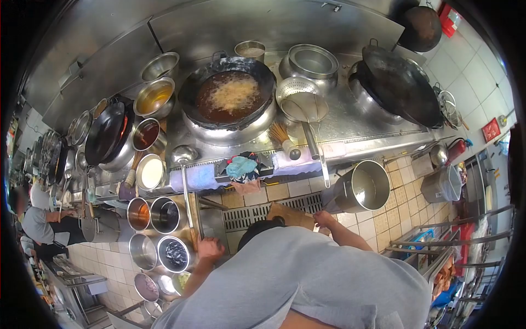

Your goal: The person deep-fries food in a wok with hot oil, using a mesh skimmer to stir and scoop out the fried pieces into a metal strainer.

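Note:
My left hand [211, 248] rests closed on the wooden edge of a side trolley [193, 216], next to several round metal seasoning pots [164, 215]. My right hand [324, 219] grips the corner of a brown board [290, 214] held over the floor drain grate [257, 215]. Beyond both hands a large wok [230, 96] sits on the steel stove with pale food frying in dark oil. A long ladle [184, 156] lies with its handle running down toward my left hand.
A skimmer [304, 105], a bamboo brush [283, 137], cloths [241, 167] and bowls of sauce [155, 97] crowd the stove. An empty black wok [400, 85] stands right, a big steel pot [364, 187] below it. Another person [38, 219] works at far left.

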Demonstrator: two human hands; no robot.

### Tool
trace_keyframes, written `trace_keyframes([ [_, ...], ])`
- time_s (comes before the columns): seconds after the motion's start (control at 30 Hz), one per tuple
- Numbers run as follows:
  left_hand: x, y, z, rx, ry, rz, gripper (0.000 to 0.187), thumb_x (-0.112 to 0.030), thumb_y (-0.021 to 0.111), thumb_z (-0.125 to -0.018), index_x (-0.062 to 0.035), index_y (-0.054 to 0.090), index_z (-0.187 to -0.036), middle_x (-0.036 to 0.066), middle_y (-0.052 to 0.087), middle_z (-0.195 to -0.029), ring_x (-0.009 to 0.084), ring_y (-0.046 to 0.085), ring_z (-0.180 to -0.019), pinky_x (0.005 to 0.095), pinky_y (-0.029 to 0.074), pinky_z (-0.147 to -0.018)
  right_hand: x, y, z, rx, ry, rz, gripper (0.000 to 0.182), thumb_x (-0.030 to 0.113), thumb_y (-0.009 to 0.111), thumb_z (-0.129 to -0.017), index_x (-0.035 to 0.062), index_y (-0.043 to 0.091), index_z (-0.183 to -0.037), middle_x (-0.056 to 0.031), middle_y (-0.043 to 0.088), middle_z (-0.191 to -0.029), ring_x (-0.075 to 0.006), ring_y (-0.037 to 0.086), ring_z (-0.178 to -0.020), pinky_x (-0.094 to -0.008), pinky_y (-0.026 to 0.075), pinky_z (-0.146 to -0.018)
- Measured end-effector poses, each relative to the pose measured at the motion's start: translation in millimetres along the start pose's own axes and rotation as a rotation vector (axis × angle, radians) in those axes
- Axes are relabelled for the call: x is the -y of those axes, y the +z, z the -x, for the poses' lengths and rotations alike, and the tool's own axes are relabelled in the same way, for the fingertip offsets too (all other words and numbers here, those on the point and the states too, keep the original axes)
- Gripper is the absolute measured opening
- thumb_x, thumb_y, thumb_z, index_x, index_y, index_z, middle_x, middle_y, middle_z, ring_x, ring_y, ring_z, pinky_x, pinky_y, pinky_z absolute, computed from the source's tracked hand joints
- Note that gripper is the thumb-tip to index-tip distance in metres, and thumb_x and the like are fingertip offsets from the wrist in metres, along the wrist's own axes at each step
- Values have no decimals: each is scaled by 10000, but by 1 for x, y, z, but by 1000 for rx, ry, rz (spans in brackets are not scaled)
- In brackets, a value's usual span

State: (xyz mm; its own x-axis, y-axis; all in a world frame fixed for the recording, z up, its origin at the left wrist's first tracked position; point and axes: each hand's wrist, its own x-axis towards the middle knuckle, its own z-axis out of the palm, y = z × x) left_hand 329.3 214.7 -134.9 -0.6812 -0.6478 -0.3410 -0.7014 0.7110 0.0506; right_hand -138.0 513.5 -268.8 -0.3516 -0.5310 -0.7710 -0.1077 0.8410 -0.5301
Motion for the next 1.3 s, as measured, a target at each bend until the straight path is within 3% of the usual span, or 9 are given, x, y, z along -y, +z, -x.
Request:
trace_keyframes([
  [0.07,-1,-1,0,24,-11,-10,344,-411,601,-757,-169,712,-975,27,691,-983,191,601,-1031,501,214,-1116,12,0,10,-23,117,-158,321,247,496,-934,12,605,-1123,-138,690,-928,-222,685,-684,-339,559,-549],
  [0.37,-1,-1,-2,85,-26,-42,350,-438,588,-780,-200,698,-1013,6,678,-1046,184,580,-1083,511,206,-1113,8,0,9,9,116,-124,318,251,495,-946,10,592,-1130,-147,698,-927,-225,690,-676,-348,561,-539],
  [0.47,-2,-3,-2,98,-25,-49,361,-442,581,-790,-202,693,-1035,6,675,-1064,185,577,-1094,514,201,-1116,24,0,29,-68,99,-145,255,226,491,-906,22,629,-969,-79,662,-781,-196,672,-640,-331,537,-493],
  [0.57,0,0,-3,103,-20,-39,369,-440,576,-794,-202,690,-1051,10,673,-1072,187,576,-1099,516,197,-1119,19,0,26,-48,80,-153,265,230,496,-911,15,631,-988,-77,665,-778,-202,672,-635,-344,541,-494],
  [0.67,3,7,-3,96,-18,-31,376,-440,573,-794,-196,691,-1056,15,674,-1069,190,577,-1098,516,198,-1120,17,-1,23,-17,98,-86,331,263,513,-944,13,592,-1147,-149,700,-934,-227,696,-703,-351,560,-549],
  [1.03,3,10,-2,-24,-1,13,346,-408,585,-776,-172,704,-1000,37,682,-1002,204,604,-1030,499,253,-1084,22,1,26,-11,130,-134,355,285,525,-931,17,602,-1150,-144,700,-951,-230,700,-718,-348,559,-562],
  [1.17,-2,-5,-2,38,-8,8,304,-402,590,-774,-174,704,-938,32,680,-962,201,608,-1004,498,254,-1088,17,3,20,-9,112,-97,345,274,524,-930,13,610,-1139,-146,700,-947,-235,700,-704,-357,559,-551],
  [1.27,-1,-3,-1,11,-6,4,295,-404,593,-771,-175,703,-922,31,680,-946,201,611,-993,497,256,-1089,16,5,21,-31,68,-133,280,230,456,-928,3,618,-906,-110,693,-825,-223,694,-639,-351,557,-517],
  [1.3,-1,-2,-1,2,-5,3,298,-407,594,-771,-175,704,-923,31,680,-944,201,611,-992,496,256,-1090,17,6,21,-40,70,-137,278,226,457,-926,2,618,-902,-112,693,-828,-221,694,-638,-350,556,-515],
])
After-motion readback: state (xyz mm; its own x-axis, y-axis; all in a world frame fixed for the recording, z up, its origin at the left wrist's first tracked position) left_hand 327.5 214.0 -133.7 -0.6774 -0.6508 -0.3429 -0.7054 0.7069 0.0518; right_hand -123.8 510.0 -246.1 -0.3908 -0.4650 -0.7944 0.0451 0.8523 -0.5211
